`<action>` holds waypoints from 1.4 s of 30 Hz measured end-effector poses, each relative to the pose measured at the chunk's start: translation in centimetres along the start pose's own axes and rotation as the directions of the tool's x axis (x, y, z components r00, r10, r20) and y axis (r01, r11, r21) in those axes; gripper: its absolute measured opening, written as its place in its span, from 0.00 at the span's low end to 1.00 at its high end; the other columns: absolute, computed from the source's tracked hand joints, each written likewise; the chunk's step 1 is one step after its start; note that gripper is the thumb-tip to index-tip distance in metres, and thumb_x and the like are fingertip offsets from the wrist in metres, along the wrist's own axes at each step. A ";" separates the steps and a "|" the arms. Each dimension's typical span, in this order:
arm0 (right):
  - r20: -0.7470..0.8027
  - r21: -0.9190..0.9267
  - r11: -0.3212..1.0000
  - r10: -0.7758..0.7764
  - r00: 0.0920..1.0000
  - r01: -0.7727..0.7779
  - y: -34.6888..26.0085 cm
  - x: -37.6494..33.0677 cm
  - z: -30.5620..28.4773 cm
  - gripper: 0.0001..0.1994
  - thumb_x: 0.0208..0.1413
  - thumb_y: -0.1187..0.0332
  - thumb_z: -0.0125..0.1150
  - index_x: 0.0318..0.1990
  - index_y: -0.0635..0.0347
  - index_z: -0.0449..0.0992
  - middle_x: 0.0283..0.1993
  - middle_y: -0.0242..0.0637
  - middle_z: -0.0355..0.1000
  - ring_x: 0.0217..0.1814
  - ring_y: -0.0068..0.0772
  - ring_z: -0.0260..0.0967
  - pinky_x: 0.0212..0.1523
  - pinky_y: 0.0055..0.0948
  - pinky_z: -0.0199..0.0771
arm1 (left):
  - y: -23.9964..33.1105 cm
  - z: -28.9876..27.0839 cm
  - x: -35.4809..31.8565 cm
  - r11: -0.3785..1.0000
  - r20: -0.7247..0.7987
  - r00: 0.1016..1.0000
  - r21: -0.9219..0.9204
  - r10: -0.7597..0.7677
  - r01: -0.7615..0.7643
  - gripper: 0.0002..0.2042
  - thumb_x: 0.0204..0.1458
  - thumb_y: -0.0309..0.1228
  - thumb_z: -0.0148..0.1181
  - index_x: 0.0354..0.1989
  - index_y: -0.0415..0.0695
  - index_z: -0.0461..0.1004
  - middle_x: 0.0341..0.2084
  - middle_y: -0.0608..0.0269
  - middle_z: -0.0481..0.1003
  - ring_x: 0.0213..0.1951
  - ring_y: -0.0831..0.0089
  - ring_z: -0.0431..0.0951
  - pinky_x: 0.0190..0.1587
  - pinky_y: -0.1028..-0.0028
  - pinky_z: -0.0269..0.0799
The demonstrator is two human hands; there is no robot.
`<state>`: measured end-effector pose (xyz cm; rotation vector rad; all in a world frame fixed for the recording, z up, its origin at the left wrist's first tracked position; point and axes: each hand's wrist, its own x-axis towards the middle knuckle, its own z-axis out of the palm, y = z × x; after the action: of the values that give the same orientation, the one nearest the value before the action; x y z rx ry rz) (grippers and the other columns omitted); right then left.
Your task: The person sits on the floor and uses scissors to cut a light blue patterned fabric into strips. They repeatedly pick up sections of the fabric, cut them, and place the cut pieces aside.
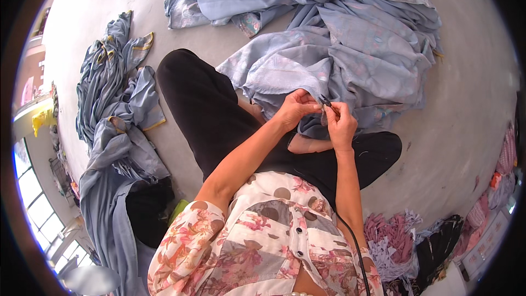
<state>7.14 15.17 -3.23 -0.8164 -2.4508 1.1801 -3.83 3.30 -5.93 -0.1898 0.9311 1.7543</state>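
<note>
In front of my crossed legs lies a large heap of blue-grey floral fabric [378,55]. At its near edge, my left hand [298,111] is closed, pinching a bit of the cloth between thumb and fingers. My right hand [341,123] is closed close beside it, around a small dark tool [326,102] that looks like thread snips and is mostly hidden by the fingers. The tool's tip points up and left against the fabric. A scrap of greyish cloth edge hangs between the two hands.
Left of my knee, a long pile of blue-grey cloth with yellow edging [109,77] lies on the grey floor [213,41]. Pink and white cloth strips [392,235] are heaped at the lower right. A black cord [356,241] runs along my right arm.
</note>
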 end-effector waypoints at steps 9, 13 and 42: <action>-0.091 0.165 0.969 0.201 0.975 -0.184 -0.2 0.5 -1.1 0.10 0.52 0.66 0.62 0.36 0.63 0.72 0.27 0.41 0.74 0.27 0.30 0.73 0.29 0.26 0.71 | 0.0 0.4 -0.4 0.998 -0.048 0.997 0.006 0.063 -0.063 0.22 0.42 0.14 0.60 0.48 0.37 0.64 0.38 0.56 0.74 0.38 0.70 0.76 0.43 0.71 0.74; 0.030 0.076 0.995 0.060 0.998 -0.062 -0.1 0.5 -0.3 0.12 0.51 0.64 0.63 0.35 0.62 0.71 0.26 0.40 0.74 0.26 0.35 0.73 0.28 0.29 0.71 | -0.5 0.0 -0.3 0.994 0.012 0.996 0.058 0.092 -0.092 0.24 0.42 0.15 0.61 0.50 0.37 0.61 0.41 0.57 0.73 0.41 0.70 0.76 0.45 0.71 0.73; 0.013 0.076 0.985 0.157 0.987 -0.158 2.6 -0.1 -2.8 0.07 0.46 0.80 0.59 0.34 0.66 0.70 0.28 0.35 0.67 0.27 0.25 0.64 0.31 0.24 0.66 | -1.9 -3.6 0.2 0.870 -0.169 0.985 -0.480 0.032 -0.111 0.09 0.46 0.27 0.53 0.36 0.38 0.71 0.38 0.54 0.74 0.43 0.60 0.73 0.52 0.56 0.67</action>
<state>9.52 18.09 -3.56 -1.0005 -2.3657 1.3255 -3.40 1.27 -9.41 -0.6364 0.5871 2.0444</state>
